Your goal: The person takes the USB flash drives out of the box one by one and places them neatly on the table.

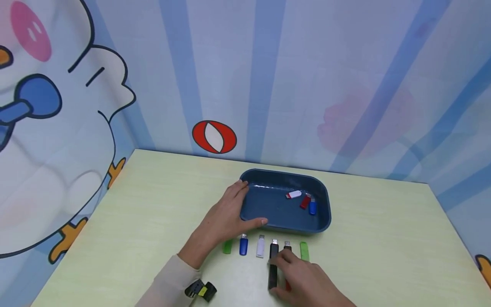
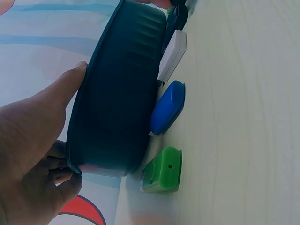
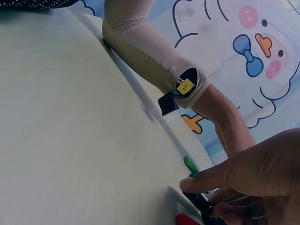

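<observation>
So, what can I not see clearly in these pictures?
Head: far end of leftmost USB stick, behind left hand.
Head: most of row's second USB stick from right, beneath right hand.
Left wrist: inside of dark blue tray, behind its wall.
Right wrist: red piece, cut by bottom edge.

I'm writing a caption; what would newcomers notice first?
Probably the dark blue tray, held by the left hand, with three USB sticks inside at right. Then the row of USB sticks in front, the right hand touching a black one. A large cartoon figure fills the head view's left.
</observation>
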### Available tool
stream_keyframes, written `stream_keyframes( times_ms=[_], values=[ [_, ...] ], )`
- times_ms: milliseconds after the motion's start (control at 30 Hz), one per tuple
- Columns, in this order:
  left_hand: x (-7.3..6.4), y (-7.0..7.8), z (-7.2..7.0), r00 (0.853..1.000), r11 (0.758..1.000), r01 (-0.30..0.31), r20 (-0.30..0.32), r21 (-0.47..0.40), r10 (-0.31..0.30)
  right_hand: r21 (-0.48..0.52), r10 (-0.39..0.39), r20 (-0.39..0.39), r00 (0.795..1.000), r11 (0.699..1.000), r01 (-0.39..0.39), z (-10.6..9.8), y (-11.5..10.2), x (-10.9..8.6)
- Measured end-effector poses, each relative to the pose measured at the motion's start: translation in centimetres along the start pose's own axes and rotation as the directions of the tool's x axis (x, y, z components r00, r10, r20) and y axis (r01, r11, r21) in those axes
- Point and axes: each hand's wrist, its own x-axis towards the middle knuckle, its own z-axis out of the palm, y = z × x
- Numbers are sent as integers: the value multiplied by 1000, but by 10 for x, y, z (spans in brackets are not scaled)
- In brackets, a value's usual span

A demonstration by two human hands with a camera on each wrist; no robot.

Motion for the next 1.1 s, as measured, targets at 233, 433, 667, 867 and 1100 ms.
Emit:
stream_keyframes(
  times_ms=[233, 433, 667, 867, 1100],
  values=[
    [2, 2, 1, 1000, 1000, 4, 1, 7, -4, -20, -10, 26, 1000, 1000, 11, 6, 2, 2],
    [1, 2, 0, 1000, 1000, 4, 4, 7, -4, -73, -36, 2, 999, 997, 36, 9, 3, 1],
    [1, 2, 0, 1000, 1000, -2, -4, 6, 2, -80, -30, -1, 1000, 996, 30, 9, 2, 1],
    [1, 2, 0, 1000, 1000, -1, -7, 10, 1, -54, -22, 7, 1000, 998, 22, 8, 2, 2],
    [1, 2, 0, 1000, 1000, -2, -3, 9, 2, -45, -52, -6, 999, 998, 51, 9, 5, 0]
  ],
)
